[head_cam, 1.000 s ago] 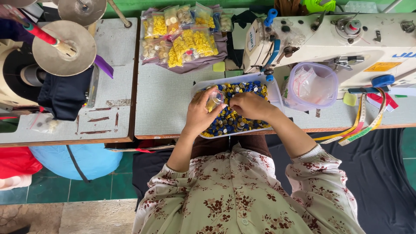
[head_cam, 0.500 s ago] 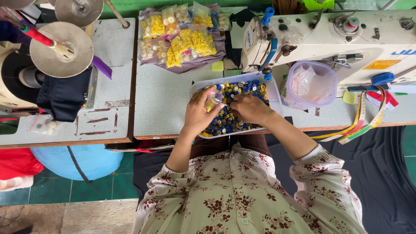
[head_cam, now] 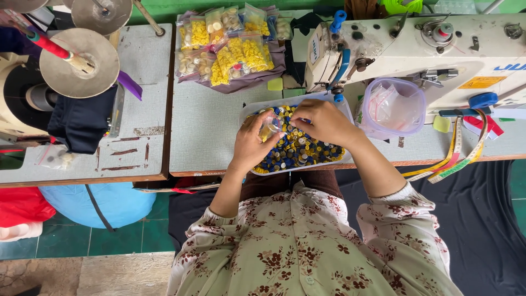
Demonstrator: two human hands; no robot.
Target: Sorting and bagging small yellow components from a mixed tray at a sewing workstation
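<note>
A shallow clear plastic tray (head_cam: 350, 112) heaped with small blue, yellow and black buttons (head_cam: 298, 151) is set at the near edge of the grey table, just before the white sewing machine (head_cam: 416, 49). A small clear plastic bag (head_cam: 269, 127) is pinched by the curled left hand (head_cam: 249, 143) over the tray. The right hand (head_cam: 323, 121) is bent over the buttons, fingertips down; whether one is gripped cannot be told. Buttons could be spilled off the table edge if the tray were nudged. The bag's contents are hard to make out.
</note>
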